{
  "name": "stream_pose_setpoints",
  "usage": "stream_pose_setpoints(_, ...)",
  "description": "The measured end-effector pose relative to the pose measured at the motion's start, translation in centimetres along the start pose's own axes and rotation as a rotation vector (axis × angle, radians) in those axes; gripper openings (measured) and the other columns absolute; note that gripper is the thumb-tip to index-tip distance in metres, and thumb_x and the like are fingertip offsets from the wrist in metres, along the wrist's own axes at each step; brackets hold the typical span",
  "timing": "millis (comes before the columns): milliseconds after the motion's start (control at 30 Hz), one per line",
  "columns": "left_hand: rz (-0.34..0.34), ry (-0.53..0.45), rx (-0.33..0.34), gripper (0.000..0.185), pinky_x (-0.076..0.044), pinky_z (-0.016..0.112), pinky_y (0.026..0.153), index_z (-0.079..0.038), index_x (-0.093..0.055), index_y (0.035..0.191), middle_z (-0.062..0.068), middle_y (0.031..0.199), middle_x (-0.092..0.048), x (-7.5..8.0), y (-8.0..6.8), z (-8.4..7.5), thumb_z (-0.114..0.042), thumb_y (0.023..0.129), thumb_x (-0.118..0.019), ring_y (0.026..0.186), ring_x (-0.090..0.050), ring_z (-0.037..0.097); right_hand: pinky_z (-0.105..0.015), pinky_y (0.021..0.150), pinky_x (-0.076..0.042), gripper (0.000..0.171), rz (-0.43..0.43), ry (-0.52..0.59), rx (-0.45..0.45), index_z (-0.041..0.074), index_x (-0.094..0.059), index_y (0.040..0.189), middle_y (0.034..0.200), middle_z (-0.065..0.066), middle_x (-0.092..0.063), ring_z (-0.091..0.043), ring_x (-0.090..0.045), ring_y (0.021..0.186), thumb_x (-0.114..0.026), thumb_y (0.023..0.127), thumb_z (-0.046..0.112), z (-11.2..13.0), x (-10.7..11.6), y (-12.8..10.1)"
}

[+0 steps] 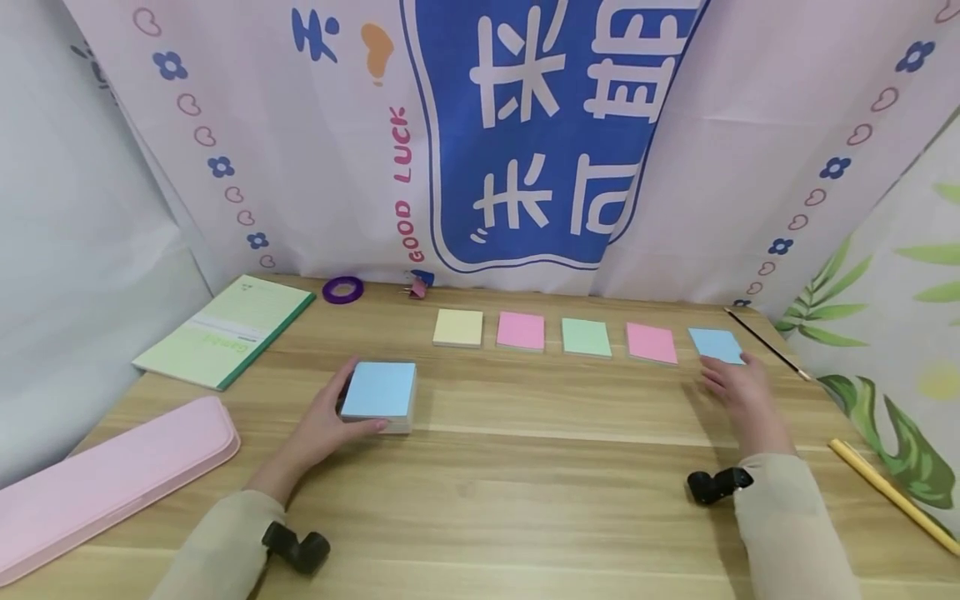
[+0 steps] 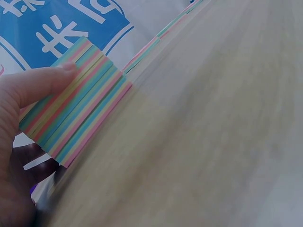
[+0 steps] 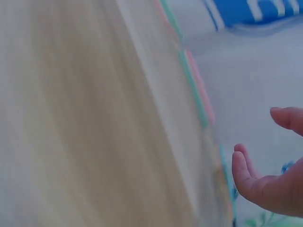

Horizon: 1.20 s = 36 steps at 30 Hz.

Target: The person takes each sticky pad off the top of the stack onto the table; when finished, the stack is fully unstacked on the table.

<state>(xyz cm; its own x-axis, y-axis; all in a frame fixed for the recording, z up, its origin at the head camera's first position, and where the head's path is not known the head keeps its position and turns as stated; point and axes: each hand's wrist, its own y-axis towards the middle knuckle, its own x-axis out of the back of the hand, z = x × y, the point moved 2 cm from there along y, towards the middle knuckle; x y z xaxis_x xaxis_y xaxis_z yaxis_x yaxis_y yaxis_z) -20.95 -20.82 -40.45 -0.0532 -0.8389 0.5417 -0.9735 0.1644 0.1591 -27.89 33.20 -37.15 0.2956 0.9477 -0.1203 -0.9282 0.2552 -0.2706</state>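
A thick block of coloured note paper with a blue top sheet lies on the wooden table. My left hand grips its near and left sides; the left wrist view shows my thumb on the striped stack. Along the back runs a row of single notes: yellow, pink, green, pink and blue. My right hand hovers with relaxed fingers at the blue note's near edge and holds nothing; its fingers show open in the right wrist view.
A green notebook and a pink case lie at the left. A purple tape roll and a small clip sit at the back. A thin dark stick and a yellow pencil lie at the right edge.
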Motion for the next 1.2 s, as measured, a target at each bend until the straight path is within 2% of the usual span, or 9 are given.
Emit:
stream_pose_setpoints(167, -0.007, -0.015, -0.015, 0.099, -0.018, 0.049, 0.097, -0.008, -0.009, 0.139, 0.024, 0.137, -0.017, -0.2, 0.0, 0.1, -0.026, 0.067, -0.075, 0.123, -0.018, 0.038, -0.03, 0.089, -0.036, 0.086, 0.26, 0.013, 0.16, 0.003, 0.008, 0.136, 0.108, -0.014, -0.044, -0.012, -0.058, 0.084, -0.058, 0.081, 0.001, 0.3, -5.8, -2.9)
stream_pose_setpoints(267, -0.008, 0.003, -0.011, 0.1, -0.018, 0.048, 0.097, -0.009, -0.008, 0.139, 0.024, 0.137, -0.017, -0.1, 0.1, 0.2, -0.028, 0.066, -0.075, 0.123, -0.018, 0.037, -0.037, 0.091, -0.034, 0.074, 0.414, -0.048, 0.214, 0.0, -0.005, 0.137, 0.115, -0.025, -0.039, -0.015, -0.057, 0.088, -0.054, 0.082, -0.003, -0.4, -10.8, -4.4)
stream_pose_setpoints(333, -0.006, 0.008, -0.008, 0.101, -0.019, 0.048, 0.097, -0.008, -0.008, 0.139, 0.024, 0.137, -0.017, 0.0, 0.1, 0.2, -0.028, 0.066, -0.075, 0.123, -0.018, 0.037, -0.04, 0.091, -0.034, 0.067, 0.54, -0.113, 0.248, 0.0, -0.013, 0.135, 0.121, -0.03, -0.035, -0.026, -0.053, 0.095, -0.053, 0.081, -0.005, -1.3, -14.1, -5.2)
stream_pose_setpoints(500, -0.004, 0.019, -0.004, 0.101, -0.017, 0.048, 0.098, -0.007, -0.009, 0.139, 0.023, 0.138, -0.016, 0.0, 0.1, 0.3, -0.03, 0.065, -0.075, 0.123, -0.017, 0.036, -0.038, 0.086, -0.039, 0.072, 0.832, -0.288, 0.277, 0.007, -0.021, 0.134, 0.125, -0.029, -0.034, -0.042, -0.039, 0.108, -0.063, 0.076, 0.001, -4.2, -21.5, -7.8)
stream_pose_setpoints(567, -0.005, 0.022, -0.004, 0.101, -0.017, 0.048, 0.098, -0.007, -0.01, 0.139, 0.022, 0.138, -0.016, 0.0, 0.1, 0.3, -0.031, 0.065, -0.075, 0.123, -0.017, 0.036, -0.037, 0.084, -0.04, 0.075, 0.903, -0.356, 0.277, 0.008, -0.021, 0.135, 0.126, -0.027, -0.034, -0.04, -0.039, 0.109, -0.066, 0.074, 0.006, -5.1, -23.9, -9.0)
stream_pose_setpoints(733, -0.01, -0.002, -0.022, 0.101, -0.018, 0.049, 0.097, -0.006, -0.011, 0.138, 0.022, 0.137, -0.018, -0.1, 0.0, 0.2, -0.03, 0.065, -0.076, 0.122, -0.019, 0.036, -0.038, 0.09, -0.035, 0.083, 0.964, -0.503, 0.254, 0.014, -0.019, 0.137, 0.128, -0.016, -0.036, -0.028, -0.036, 0.114, -0.07, 0.072, 0.016, -6.9, -28.3, -11.2)
stream_pose_setpoints(800, -0.015, -0.006, -0.026, 0.101, -0.019, 0.049, 0.097, -0.006, -0.011, 0.138, 0.022, 0.137, -0.019, -0.1, 0.0, 0.2, -0.029, 0.064, -0.076, 0.122, -0.021, 0.036, -0.039, 0.093, -0.03, 0.086, 0.96, -0.523, 0.237, 0.018, -0.017, 0.138, 0.13, -0.013, -0.035, -0.026, -0.034, 0.117, -0.071, 0.071, 0.019, -7.5, -29.3, -11.7)
stream_pose_setpoints(967, -0.015, 0.003, -0.019, 0.099, -0.02, 0.05, 0.096, -0.008, -0.012, 0.138, 0.021, 0.136, -0.021, -0.2, 0.0, 0.2, -0.03, 0.065, -0.075, 0.121, -0.022, 0.036, -0.038, 0.096, -0.024, 0.093, 0.933, -0.522, 0.24, 0.016, -0.012, 0.139, 0.131, -0.01, -0.031, -0.023, -0.03, 0.118, -0.073, 0.069, 0.018, -8.7, -31.3, -11.9)
stream_pose_setpoints(1200, -0.014, -0.008, -0.048, 0.097, -0.021, 0.052, 0.094, -0.007, -0.012, 0.138, 0.024, 0.134, -0.023, -0.1, -0.1, 0.0, -0.024, 0.066, -0.075, 0.119, -0.024, 0.038, -0.034, 0.086, -0.036, 0.089, 0.911, -0.489, 0.383, 0.009, -0.023, 0.134, 0.105, -0.003, -0.047, -0.019, -0.045, 0.097, -0.077, 0.063, 0.015, -9.2, -32.7, -12.0)
